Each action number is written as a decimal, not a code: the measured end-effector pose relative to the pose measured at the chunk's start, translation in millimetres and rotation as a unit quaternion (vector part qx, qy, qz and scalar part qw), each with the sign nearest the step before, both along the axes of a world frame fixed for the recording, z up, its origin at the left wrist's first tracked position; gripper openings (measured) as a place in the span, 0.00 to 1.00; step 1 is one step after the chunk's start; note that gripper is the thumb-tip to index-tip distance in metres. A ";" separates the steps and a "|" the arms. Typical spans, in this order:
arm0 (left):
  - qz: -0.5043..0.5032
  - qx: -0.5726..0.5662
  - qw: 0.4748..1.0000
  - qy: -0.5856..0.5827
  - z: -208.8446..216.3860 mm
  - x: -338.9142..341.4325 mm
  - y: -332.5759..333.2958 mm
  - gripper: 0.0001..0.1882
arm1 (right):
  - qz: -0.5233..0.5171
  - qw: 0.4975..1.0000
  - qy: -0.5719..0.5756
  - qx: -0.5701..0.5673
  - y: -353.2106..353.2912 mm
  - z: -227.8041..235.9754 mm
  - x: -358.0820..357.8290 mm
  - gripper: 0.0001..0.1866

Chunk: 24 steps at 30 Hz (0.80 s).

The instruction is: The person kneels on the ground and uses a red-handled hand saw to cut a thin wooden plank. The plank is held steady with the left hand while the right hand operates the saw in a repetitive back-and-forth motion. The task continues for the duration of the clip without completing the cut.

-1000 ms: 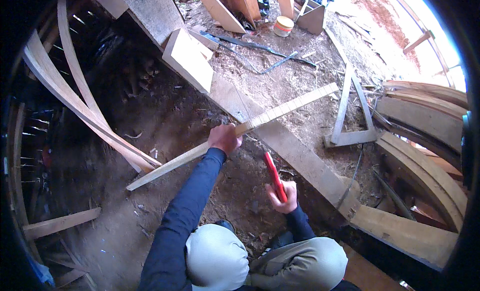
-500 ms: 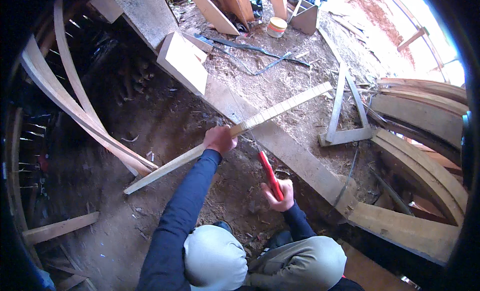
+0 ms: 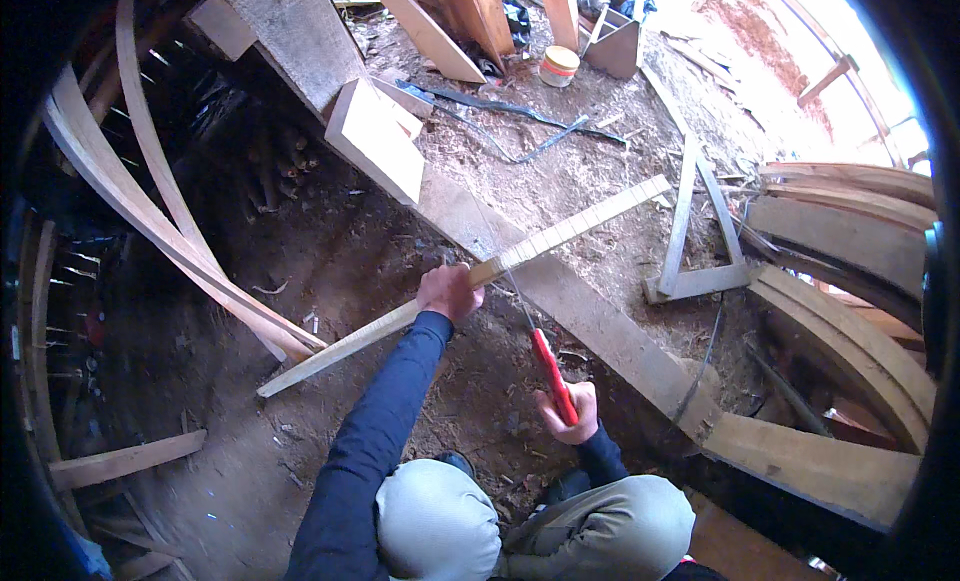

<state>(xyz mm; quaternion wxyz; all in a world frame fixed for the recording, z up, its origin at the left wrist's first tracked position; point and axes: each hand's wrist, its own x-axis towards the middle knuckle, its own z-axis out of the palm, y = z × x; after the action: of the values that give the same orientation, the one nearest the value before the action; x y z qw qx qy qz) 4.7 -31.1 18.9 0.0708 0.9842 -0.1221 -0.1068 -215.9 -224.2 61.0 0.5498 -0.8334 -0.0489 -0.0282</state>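
Note:
My left hand (image 3: 451,292) is closed around a long, narrow wooden strip (image 3: 585,224), which lies slantwise across a thick plank (image 3: 590,316). Several thin cross lines run along the strip's far part. In my right hand (image 3: 570,413) is the red handle of a handsaw (image 3: 553,377), gripped with the fingers wrapped round it. The thin blade, seen nearly edge-on, crosses the strip just to the right of my left hand. How deep it sits in the wood I cannot tell.
A pale wood block (image 3: 377,136) sits on the plank's far part. Beyond lie a triangular wooden frame (image 3: 697,281), a dark strap (image 3: 520,108) and a yellow-lidded jar (image 3: 559,66). Curved timbers stand at left (image 3: 150,206) and right (image 3: 850,341). Wood chips litter the dirt floor.
My right hand has drawn the saw a little toward me, so more blade shows on the near side of the strip. My left hand keeps its hold. The whole view has shifted slightly.

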 end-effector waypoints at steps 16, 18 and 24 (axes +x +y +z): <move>-0.007 -0.008 1.000 0.018 -5.6 0.5 -0.1 0.17 | -0.007 0.999 0.000 0.052 3.5 -6.6 29.8 0.06; 0.002 -0.010 1.000 0.014 -9.4 -2.9 -1.0 0.17 | -0.001 0.998 0.006 0.055 -2.6 -7.7 8.8 0.06; -0.009 -0.016 1.000 -0.002 -3.6 -1.6 -2.1 0.17 | -0.038 0.997 0.018 0.063 7.1 0.7 31.4 0.12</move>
<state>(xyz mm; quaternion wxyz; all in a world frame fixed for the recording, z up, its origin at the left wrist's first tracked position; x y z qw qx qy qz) 3.1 -33.2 15.3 0.0857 0.9819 -0.1333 -0.1036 -184.5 -217.1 61.7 0.6002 -0.7990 -0.0052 -0.0370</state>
